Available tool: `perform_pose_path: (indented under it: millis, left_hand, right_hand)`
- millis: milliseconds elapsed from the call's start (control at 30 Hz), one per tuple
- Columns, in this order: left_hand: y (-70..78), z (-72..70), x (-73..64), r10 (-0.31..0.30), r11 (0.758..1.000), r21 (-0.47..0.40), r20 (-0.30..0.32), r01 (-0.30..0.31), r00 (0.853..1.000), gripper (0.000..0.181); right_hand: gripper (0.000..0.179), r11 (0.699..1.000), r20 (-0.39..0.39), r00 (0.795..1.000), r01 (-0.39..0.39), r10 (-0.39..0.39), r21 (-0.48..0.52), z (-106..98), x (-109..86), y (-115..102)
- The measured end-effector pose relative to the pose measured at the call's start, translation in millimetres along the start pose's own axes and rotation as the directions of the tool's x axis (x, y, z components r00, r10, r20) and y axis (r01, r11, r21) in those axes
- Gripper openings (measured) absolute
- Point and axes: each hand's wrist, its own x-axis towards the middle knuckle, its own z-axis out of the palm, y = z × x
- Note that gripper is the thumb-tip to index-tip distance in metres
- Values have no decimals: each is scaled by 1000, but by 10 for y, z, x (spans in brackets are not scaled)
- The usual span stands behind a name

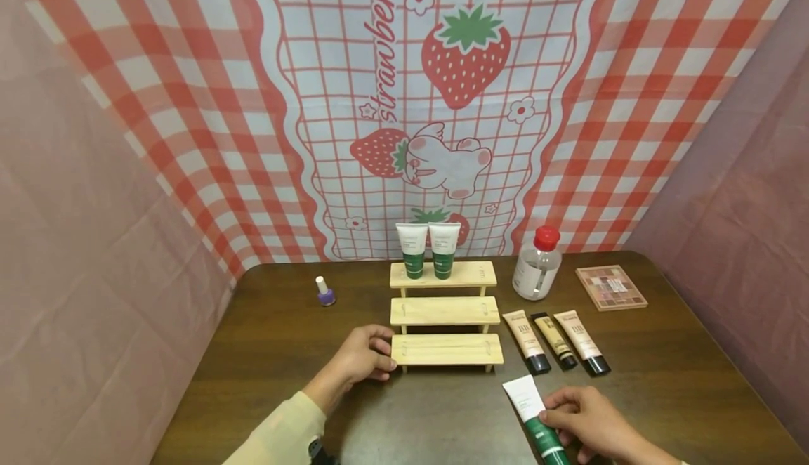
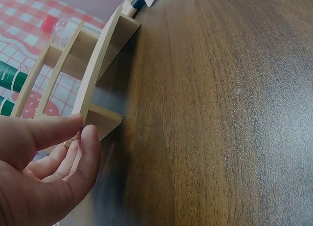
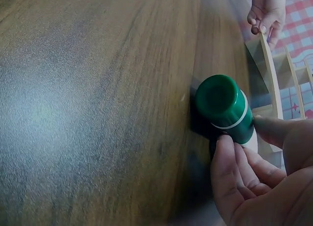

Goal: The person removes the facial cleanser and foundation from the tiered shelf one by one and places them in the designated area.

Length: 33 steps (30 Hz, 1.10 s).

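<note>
A three-tier wooden stand (image 1: 446, 350) stands on the table, and my left hand (image 1: 365, 354) pinches the left end of its lowest tier. In the left wrist view the thumb and fingers (image 2: 88, 152) meet at that board's end. My right hand (image 1: 584, 419) grips a white and green squeeze tube (image 1: 536, 419) by its side, in front of the stand's right end. In the right wrist view the tube's green cap (image 3: 217, 99) faces the camera. Two similar, smaller-looking tubes, one left (image 1: 413, 249) and one right (image 1: 444, 249), stand side by side on the top tier.
Right of the stand lie two beige BB tubes, one nearer (image 1: 526, 342) and one farther (image 1: 581, 342), with a gold tube (image 1: 555, 341) between. Behind them are a red-capped clear bottle (image 1: 536, 272) and a palette (image 1: 611, 287). A purple nail polish bottle (image 1: 325, 293) stands left.
</note>
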Motion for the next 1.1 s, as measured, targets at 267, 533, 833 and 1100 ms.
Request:
perform_pose_path:
  millis: [267,533,833,1100]
  left_hand:
    - [-2,7,-4,0,1000,-7,-2,0,1000,57]
    - [-8,3,7,-1,1000,-20,-8,1,1000,58]
    - [17,-7,40,-12,1000,-14,1,12,1000,57]
    - [29,-9,18,-17,1000,-3,-3,17,1000,58]
  right_hand:
    - [31,992,-6,996,90,-91,-91,-150,75,-187]
    - [26,881,-116,898,378,-423,-284,-413,484,-800]
    - [28,820,-216,825,417,-523,-392,-450,986,-1448]
    - [41,850,-202,849,410,-488,-330,-316,1272,-1662]
